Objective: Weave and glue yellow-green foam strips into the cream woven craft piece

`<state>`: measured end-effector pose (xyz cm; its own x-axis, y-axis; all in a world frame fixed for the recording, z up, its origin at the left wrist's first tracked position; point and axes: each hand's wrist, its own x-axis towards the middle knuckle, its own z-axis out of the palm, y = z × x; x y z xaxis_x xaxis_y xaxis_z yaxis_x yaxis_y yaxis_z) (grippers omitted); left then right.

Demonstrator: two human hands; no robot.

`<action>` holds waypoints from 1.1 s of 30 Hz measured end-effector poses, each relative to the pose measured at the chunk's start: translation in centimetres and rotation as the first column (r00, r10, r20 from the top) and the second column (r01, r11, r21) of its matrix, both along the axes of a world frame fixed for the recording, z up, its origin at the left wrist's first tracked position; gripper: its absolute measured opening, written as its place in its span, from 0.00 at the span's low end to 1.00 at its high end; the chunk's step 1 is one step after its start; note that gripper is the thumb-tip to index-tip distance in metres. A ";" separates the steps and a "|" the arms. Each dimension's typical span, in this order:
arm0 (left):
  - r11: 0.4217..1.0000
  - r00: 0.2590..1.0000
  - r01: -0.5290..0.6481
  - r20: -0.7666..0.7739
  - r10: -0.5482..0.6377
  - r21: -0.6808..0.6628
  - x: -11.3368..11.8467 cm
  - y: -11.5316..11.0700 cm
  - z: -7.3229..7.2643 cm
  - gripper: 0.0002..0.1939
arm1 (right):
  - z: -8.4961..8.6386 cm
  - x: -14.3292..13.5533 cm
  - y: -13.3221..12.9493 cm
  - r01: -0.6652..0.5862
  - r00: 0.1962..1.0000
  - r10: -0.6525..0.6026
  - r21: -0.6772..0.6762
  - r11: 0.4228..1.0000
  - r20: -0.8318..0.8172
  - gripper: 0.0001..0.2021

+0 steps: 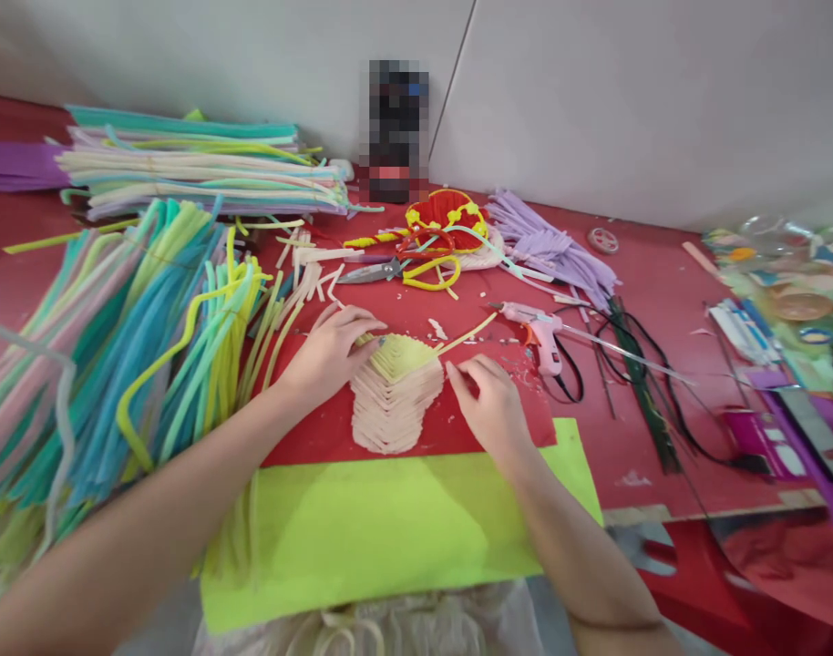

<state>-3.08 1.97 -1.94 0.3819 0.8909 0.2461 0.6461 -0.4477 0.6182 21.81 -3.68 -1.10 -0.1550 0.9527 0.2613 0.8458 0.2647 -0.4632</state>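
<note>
A leaf-shaped piece of folded pipe cleaners (395,405), pale pink below and yellow at the top, lies flat on a red sheet (307,442). My left hand (338,351) is at its upper left edge, thumb and fingers closed on it. A pale yellow pipe cleaner (467,334) sticks out from its upper right. Just right of the piece, my right hand (488,396) hovers with loosely curled fingers, thumb and forefinger a little apart, and nothing visible between them. A pink glue gun (543,337) lies beyond the right hand. Scissors (382,271) with red and yellow handles lie behind the piece.
Bundles of coloured pipe cleaners (149,337) fill the left, with more stacked bundles (204,173) behind. A purple bundle (553,237) and a red-and-yellow round item (447,219) lie at the back. Black cable (653,351) runs right. Bright green felt (382,528) covers the front edge.
</note>
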 end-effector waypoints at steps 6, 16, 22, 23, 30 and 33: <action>1.000 0.991 0.021 -0.135 -0.021 0.000 -0.2 0.0 -1.0 0.14 | -0.4 -0.6 -0.3 -0.013 0.999 0.014 0.015 1.000 -0.051 0.13; 0.971 0.982 0.023 0.189 0.023 -0.238 -0.3 0.1 0.5 0.12 | -0.5 -0.6 -0.4 0.007 0.985 0.003 0.060 0.998 -0.171 0.15; 0.953 0.837 -0.069 0.502 0.217 -0.296 -0.7 0.8 0.9 0.13 | -0.1 -0.5 -0.9 0.073 0.887 -0.138 -0.163 0.984 -0.440 0.19; 0.942 0.779 -0.102 0.564 0.275 -0.319 -0.7 1.0 0.9 0.13 | -0.1 -0.5 -0.8 0.051 0.855 -0.163 -0.233 0.971 -0.492 0.21; 0.899 0.485 -0.143 0.763 0.429 -0.414 -0.5 1.2 0.6 0.15 | 0.5 -2.3 -0.3 -0.215 0.447 -0.346 -0.474 0.854 -0.825 0.20; 0.882 0.370 -0.108 0.806 0.463 -0.458 -0.5 1.2 0.6 0.16 | 0.6 -3.1 0.0 -0.151 0.378 -0.362 -0.443 0.884 -0.852 0.19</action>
